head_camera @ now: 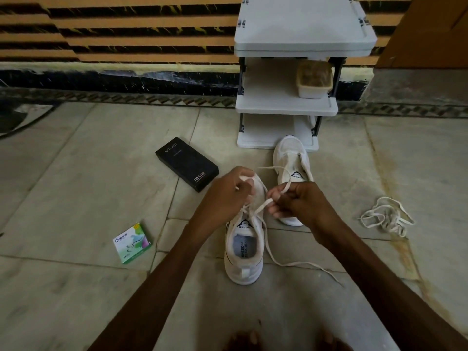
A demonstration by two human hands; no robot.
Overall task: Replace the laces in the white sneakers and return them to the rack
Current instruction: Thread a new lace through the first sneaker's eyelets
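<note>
- Lying far left of the grip, flat on the pale stone floor (76, 178): a small green-and-white cardboard box (133, 243), then a black rectangular carton (187, 163). Neither bears on the lacing.
- Pinching with the left hand (228, 196), fingers curled: what looks like one end of the flat cream fabric lace (262, 204), held above the eyelets.
- Sitting directly beneath the grip: a white mesh low-top sneaker (243, 252), on the floor with its heel toward the camera. Probably light and apt to slide under a pull, so best steadied at the upper beside the eyelets.
- Pinching with the right hand (300, 202), fingers curled: a loop of the same lace, its loose tail trailing right and nearward over the tiles.
- Likely handles soft and limp, so best taken close to the tip for threading.
- Resting just beyond the right-hand grip: a second white sneaker (291, 158), toe at the foot of the white plastic shelf rack (286, 108).
- Lying well right of the grip: a tangled heap of loose off-white laces (386, 217).
</note>
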